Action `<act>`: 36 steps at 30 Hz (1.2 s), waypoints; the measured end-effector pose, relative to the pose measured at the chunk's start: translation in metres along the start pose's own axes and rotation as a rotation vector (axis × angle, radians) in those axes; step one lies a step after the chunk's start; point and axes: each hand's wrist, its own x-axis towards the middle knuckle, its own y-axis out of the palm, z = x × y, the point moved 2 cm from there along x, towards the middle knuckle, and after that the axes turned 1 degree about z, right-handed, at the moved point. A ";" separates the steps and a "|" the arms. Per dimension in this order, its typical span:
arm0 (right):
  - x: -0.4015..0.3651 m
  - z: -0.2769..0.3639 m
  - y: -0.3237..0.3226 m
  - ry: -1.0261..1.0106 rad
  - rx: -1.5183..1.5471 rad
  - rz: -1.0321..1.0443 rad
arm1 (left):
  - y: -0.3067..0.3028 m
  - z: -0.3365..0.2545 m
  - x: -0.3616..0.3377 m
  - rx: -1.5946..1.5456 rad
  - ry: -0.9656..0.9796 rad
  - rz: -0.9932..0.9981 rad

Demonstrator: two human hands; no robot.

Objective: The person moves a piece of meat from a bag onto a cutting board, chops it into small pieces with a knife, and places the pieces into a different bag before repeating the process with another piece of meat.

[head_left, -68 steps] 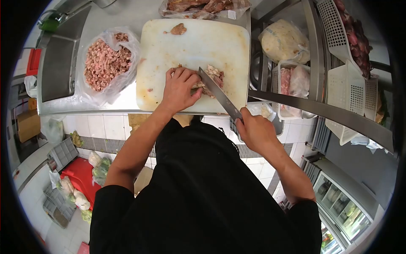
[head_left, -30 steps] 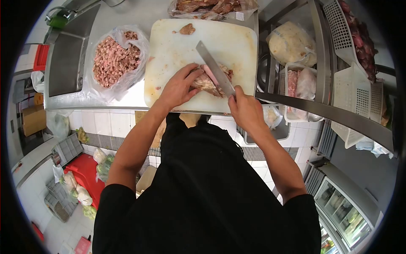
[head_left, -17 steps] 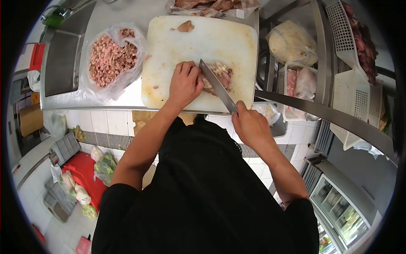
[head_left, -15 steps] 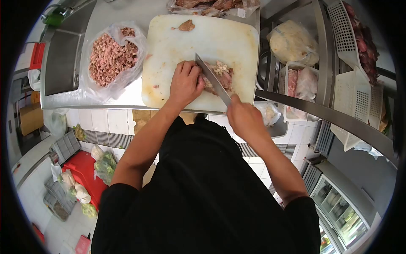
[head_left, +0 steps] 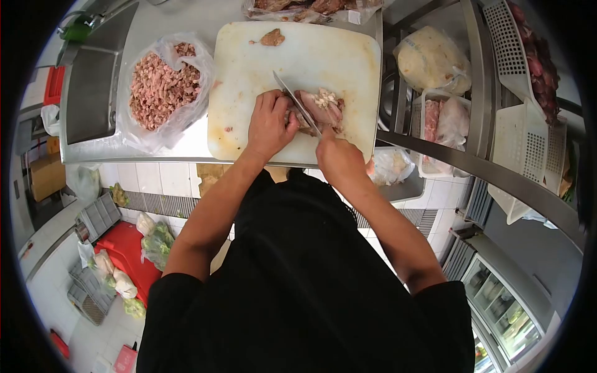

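A piece of cooked-looking meat (head_left: 324, 112) lies on the white cutting board (head_left: 249, 56), with pale chopped bits on its right part. My left hand (head_left: 268, 121) presses down on the meat's left end, its fingers curled and partly hiding it. My right hand (head_left: 341, 160) is wrapped around the handle of a knife (head_left: 295, 98). The blade slants up and to the left across the meat, close beside my left fingers. A small brown scrap of meat (head_left: 272, 38) rests near the board's far edge.
Left of the board sits a clear bag of diced meat (head_left: 163, 87), beside the sink (head_left: 93, 93). Another bag of meat (head_left: 314, 9) lies behind the board. To the right, a metal shelf frame (head_left: 435, 149) holds baskets and bagged food.
My right hand and the knife have moved left and slightly back, so the blade is now nearer my left hand. More of the meat shows right of the blade.
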 end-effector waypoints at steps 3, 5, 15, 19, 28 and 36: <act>0.027 0.015 -0.007 -0.020 0.085 -0.097 | 0.002 -0.001 -0.007 0.078 0.041 0.032; 0.042 0.022 -0.009 -0.068 0.153 -0.189 | 0.003 0.000 -0.007 0.059 0.013 0.079; 0.013 0.003 -0.015 -0.035 0.159 -0.133 | -0.022 0.018 0.009 -0.031 -0.193 -0.047; -0.008 -0.006 -0.021 -0.005 0.158 -0.046 | -0.024 0.026 0.028 -0.205 -0.271 0.212; -0.029 -0.001 -0.031 -0.029 0.089 -0.043 | -0.019 0.018 0.032 -0.192 -0.270 0.198; 0.050 0.022 -0.017 -0.147 0.175 -0.227 | -0.013 0.024 0.030 -0.188 -0.253 0.239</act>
